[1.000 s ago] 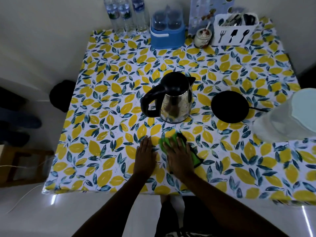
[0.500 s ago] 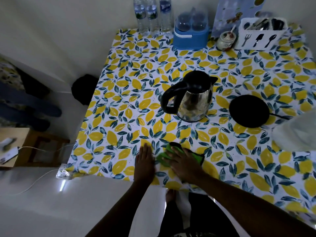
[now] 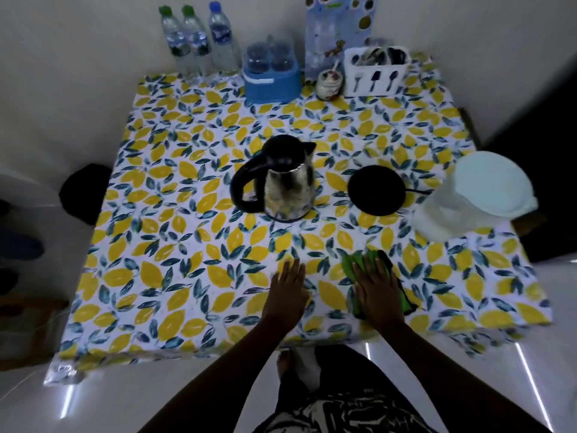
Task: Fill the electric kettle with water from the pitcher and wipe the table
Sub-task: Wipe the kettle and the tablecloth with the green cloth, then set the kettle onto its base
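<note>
A steel electric kettle [image 3: 285, 185] with a black handle and lid stands mid-table on the lemon-print tablecloth [image 3: 175, 245], off its round black base [image 3: 376, 189] to the right. The translucent pitcher [image 3: 474, 195] with a pale lid stands at the right edge. My right hand [image 3: 376, 287] presses flat on a green cloth [image 3: 359, 264] near the front edge. My left hand [image 3: 287, 290] rests flat on the tablecloth beside it, fingers together, holding nothing.
Along the back wall stand three water bottles [image 3: 196, 42], a blue container [image 3: 270, 76], a small jar [image 3: 329, 82], a white cutlery holder [image 3: 374, 73] and a tall printed carton [image 3: 338, 29]. A dark stool [image 3: 82, 192] sits left of the table.
My right hand has slid the green cloth to the right along the front of the table, away from my left hand. My head view has shifted back to the centre.
</note>
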`<action>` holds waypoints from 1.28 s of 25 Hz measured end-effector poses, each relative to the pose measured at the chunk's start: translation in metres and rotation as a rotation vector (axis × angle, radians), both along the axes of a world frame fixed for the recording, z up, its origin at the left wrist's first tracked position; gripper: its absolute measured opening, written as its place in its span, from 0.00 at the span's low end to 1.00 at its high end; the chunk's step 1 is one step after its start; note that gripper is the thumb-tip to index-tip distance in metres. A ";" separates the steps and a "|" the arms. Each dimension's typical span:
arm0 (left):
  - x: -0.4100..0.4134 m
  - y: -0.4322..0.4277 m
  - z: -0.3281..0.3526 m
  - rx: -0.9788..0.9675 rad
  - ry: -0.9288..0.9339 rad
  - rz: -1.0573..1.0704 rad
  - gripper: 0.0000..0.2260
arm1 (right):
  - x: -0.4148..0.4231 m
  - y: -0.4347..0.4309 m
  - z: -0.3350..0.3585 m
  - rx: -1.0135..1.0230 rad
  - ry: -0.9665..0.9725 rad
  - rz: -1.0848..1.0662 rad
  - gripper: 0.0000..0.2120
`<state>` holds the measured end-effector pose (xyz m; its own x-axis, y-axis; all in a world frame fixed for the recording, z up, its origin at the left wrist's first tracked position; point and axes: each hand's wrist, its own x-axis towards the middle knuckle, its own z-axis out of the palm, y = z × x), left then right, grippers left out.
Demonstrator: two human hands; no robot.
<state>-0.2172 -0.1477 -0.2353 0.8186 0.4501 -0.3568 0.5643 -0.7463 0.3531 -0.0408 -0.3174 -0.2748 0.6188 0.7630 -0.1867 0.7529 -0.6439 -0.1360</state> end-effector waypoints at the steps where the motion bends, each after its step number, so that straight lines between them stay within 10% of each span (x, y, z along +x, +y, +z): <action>1: 0.011 -0.006 0.001 -0.003 -0.002 -0.026 0.28 | 0.014 -0.011 0.001 -0.012 -0.002 -0.034 0.29; 11: 0.077 -0.026 0.010 -0.001 -0.108 -0.016 0.35 | 0.034 -0.016 0.025 0.188 0.047 -0.044 0.25; 21: 0.058 0.070 0.089 0.217 -0.567 0.219 0.17 | 0.042 0.125 0.114 0.664 0.031 0.192 0.28; 26: 0.049 0.137 0.119 0.328 -0.661 0.372 0.18 | 0.043 0.204 0.156 0.518 -0.073 0.358 0.45; 32: 0.050 0.181 0.119 -0.038 -0.505 0.388 0.23 | 0.042 0.238 0.156 0.368 -0.076 0.367 0.47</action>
<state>-0.1674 0.0333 -0.1163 0.6700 0.7423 0.0088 0.5483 -0.5028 0.6683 0.0012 -0.0798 -0.1191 0.3002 0.9387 0.1696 0.9365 -0.2563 -0.2394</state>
